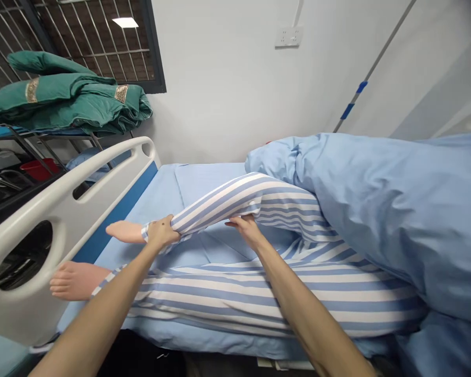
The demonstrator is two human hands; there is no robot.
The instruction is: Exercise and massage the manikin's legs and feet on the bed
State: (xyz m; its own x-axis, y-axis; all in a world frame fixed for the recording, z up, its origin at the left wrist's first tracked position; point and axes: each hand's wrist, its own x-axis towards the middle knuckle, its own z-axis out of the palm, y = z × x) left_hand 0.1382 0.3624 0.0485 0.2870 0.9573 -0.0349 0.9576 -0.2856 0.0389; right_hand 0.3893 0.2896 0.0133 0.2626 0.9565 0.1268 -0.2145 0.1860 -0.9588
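Observation:
A figure in blue-and-white striped trousers lies on the bed; its smooth, pinkish feet look like a manikin's. The far leg [220, 204] is bent, with its knee raised off the sheet. My left hand [163, 232] is closed around that leg just above the ankle, over the trouser cuff. Behind the bent knee, my right hand [246, 226] supports it from below, its fingers partly hidden by the cloth. The near leg [227, 293] lies straight along the mattress under my forearms. Past the cuffs show the far foot [123, 231] and the near foot [78, 281].
A blue quilt [377, 209] covers the figure's upper body at right. The white footboard [58, 204] stands close beyond the feet. Behind it, green padded bedding [74, 102] is piled on another bed. A wall [220, 78] borders the far side.

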